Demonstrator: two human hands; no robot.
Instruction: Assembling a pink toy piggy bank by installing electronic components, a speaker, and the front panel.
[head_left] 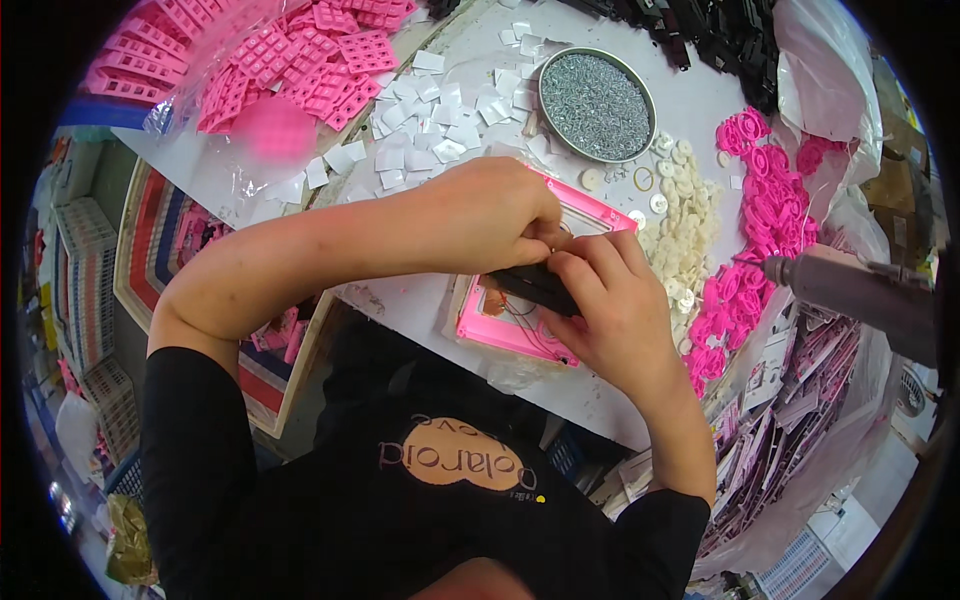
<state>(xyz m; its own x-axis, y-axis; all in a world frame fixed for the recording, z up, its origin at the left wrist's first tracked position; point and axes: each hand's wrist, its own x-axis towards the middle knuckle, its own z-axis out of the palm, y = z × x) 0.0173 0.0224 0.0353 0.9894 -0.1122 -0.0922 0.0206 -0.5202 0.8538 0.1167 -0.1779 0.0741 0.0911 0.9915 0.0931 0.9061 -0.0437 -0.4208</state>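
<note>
A pink rectangular plastic frame (500,330) lies on the white table (440,300) in front of me. Thin wires run across its inside. My right hand (610,305) grips a black oblong part (530,288) laid across the frame. My left hand (495,215) comes over the frame's top edge, its fingertips pinched together beside the black part, touching my right fingers. Whether the left fingers hold anything small is hidden.
A round tin of small metal screws (596,104) stands behind the frame. White square pieces (430,140) and pink keypad parts (290,60) lie to the back left. Cream round discs (680,230) and pink ring parts (770,200) lie right. A grey power screwdriver (850,290) hangs at right.
</note>
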